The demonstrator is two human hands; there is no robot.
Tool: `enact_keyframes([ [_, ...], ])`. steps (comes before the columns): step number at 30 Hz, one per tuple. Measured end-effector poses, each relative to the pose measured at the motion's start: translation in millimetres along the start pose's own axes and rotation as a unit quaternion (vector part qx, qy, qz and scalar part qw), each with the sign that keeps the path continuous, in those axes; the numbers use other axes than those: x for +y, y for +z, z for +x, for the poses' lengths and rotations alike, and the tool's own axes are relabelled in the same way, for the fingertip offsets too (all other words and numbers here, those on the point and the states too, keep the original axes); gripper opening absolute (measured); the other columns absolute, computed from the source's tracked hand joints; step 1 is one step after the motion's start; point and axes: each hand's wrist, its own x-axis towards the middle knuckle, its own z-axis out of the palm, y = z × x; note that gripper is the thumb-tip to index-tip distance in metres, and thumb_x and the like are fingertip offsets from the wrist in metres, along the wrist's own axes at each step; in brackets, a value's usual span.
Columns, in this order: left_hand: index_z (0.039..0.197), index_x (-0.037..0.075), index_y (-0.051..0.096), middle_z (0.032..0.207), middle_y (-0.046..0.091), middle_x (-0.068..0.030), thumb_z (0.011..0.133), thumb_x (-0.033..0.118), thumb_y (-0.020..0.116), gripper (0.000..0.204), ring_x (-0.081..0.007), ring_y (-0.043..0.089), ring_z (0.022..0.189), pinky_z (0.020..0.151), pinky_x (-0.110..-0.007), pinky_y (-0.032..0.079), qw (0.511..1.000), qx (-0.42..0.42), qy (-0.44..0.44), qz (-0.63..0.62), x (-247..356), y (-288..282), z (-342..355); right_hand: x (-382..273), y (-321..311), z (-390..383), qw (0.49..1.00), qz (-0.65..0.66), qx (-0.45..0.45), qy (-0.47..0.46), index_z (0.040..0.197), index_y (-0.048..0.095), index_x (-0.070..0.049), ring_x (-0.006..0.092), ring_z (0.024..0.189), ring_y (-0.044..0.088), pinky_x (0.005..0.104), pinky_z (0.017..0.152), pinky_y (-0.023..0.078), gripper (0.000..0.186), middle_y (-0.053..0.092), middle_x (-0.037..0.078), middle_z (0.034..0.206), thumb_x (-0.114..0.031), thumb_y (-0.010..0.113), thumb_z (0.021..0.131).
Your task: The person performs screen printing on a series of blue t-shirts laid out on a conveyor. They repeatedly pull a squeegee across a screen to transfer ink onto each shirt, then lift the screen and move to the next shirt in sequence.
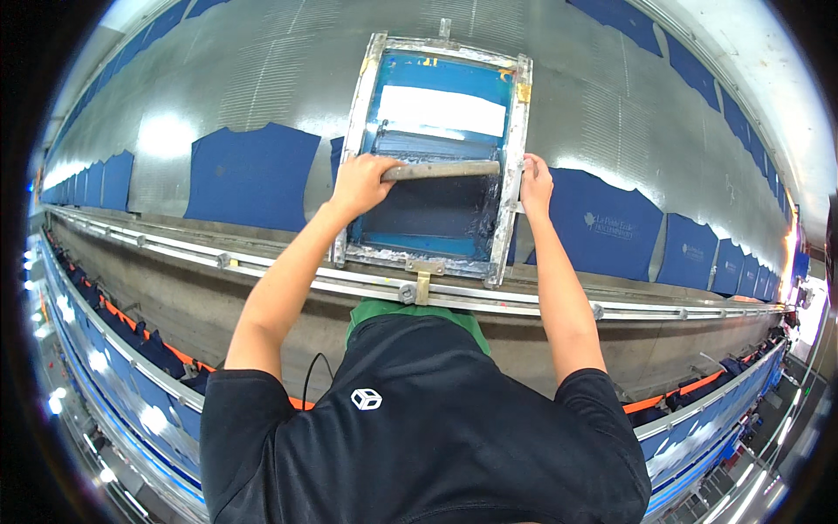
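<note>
Long metal table (pixel 262 79) runs across the view, surface grey and glossy, with bright glare patches. Blue fabric panels lie flat on it in a row: a large one (pixel 251 175) left of centre, smaller ones (pixel 105 179) receding to the far left, one with a small pale print (pixel 608 223) right of centre, more (pixel 698 253) curving away to the right. Further blue pieces (pixel 690 65) line the table's far edge. A metal rail (pixel 288 275) with bolts runs along the near edge. Below, an orange strip (pixel 131 323) and a lower blue-lit rail (pixel 131 384).
</note>
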Motion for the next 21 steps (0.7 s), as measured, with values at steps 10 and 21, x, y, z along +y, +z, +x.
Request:
enact_keyframes([
  [10,0.116,0.018,0.077,0.102,0.077,-0.0133,0.077,0.031,0.082,0.041,-0.0348,0.073,0.1,0.086,-0.047,0.058,0.986,-0.165,-0.006,0.028,-40.6,-7.6,119.2,-133.9,-18.1,53.3,0.892,-0.287,-0.251,-0.244,0.124,0.073,-0.01,0.0334,0.119,0.064,0.044,0.101,0.051,0.05,0.07,0.013,0.126,-0.032,0.084,0.08],
  [21,0.107,0.022,0.081,0.101,0.078,-0.0058,0.073,0.005,0.072,0.039,-0.0296,0.073,0.097,0.083,-0.044,0.058,0.999,-0.033,-0.02,0.019,-3.6,27.5,2.7,-62.4,7.0,-68.4,0.942,-0.156,-0.15,-0.257,0.106,0.077,-0.009,0.032,0.106,0.068,0.0411,0.094,0.054,0.034,0.074,0.01,0.111,-0.007,0.083,0.073],
])
